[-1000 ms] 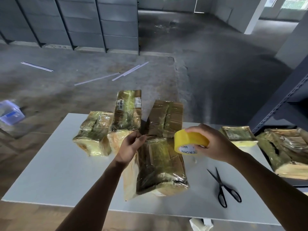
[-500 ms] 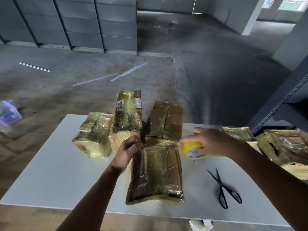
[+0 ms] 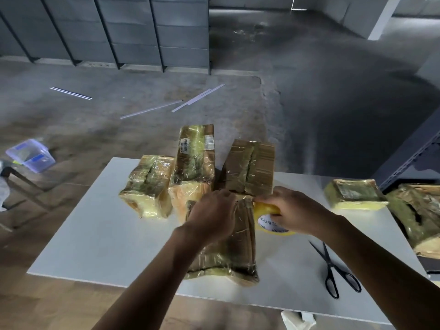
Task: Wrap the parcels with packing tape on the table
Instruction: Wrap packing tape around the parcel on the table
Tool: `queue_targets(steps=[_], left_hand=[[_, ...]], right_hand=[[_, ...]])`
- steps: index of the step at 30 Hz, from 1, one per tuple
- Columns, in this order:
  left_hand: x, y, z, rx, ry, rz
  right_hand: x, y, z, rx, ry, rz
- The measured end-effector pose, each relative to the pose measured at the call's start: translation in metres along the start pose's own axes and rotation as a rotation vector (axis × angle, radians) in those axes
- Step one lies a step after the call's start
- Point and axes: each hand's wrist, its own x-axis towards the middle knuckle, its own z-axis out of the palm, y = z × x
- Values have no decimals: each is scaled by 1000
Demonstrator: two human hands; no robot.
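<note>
Yellow packing tape (image 3: 269,219) sits as a roll in the right hand (image 3: 294,211), whose fingers curl over its top edge while the printed white core faces the camera. The roll hangs just beside the far right corner of a parcel (image 3: 234,248) that lies flat near the front of the white table (image 3: 100,234), its brown cardboard shining under clear film. The left hand (image 3: 213,214) rests on the far end of this same parcel, fingers bent and pressed down close to the right hand's fingertips; it is somewhat blurred, so whether it pinches a tape end cannot be told.

Behind the hands, three more wrapped parcels stand close together. The left one (image 3: 148,186) is short and yellowish at its base. The middle one (image 3: 195,156) is taller and carries two white labels near its top. The right one (image 3: 248,167) is brown with a crease down its middle, and its lower edge is just behind the hands. Another parcel (image 3: 354,194) lies well apart toward the table's right edge.

Black scissors (image 3: 333,272) lie closed on the table to the right of the near parcel, handles toward the camera. Past the right edge of the table, a torn bundle (image 3: 419,217) rests on a dark shelf. On the grey floor to the left lies a clear plastic box (image 3: 29,154), and thin white strips (image 3: 197,98) lie scattered farther back.
</note>
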Motion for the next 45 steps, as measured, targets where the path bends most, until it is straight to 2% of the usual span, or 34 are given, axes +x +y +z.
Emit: queue_targets(steps=[4,9,12,16,19,22,28,30,34,36,40,45], left_hand=[[-3,8,20,34,134,-105],[8,16,28,197,29,-257],[13,23,30,203,58,-320],[0,20,25,78,160,-260],[-10,19,12,-66,302,-191],[-16,12,9,-194,268,-259],[-12,-18,8,-322,236,-383],[-16,-27,9,-357,229,-370],[-26,-42,6,-416,237,-354],[-28,-45,4,-436,234,-329],[-33,-50,1,-518,267,-295],[-46,-70,-7,-697,262,-328]], right_hand=[[1,-8,-1,-42,-49,27],[0,-16,2,-21,-47,11],[-2,-16,-1,-2,-39,-10],[-16,-17,-7,104,-7,-49],[-22,-23,-19,160,129,-132],[-27,-30,-24,182,160,-221],[-31,-27,-10,370,278,-229],[-28,-24,-15,349,259,-261],[-20,-11,-29,-50,144,-310],[-20,-8,-25,-115,44,-292],[-17,-6,-8,-63,19,-277],[-14,-14,22,198,33,-248]])
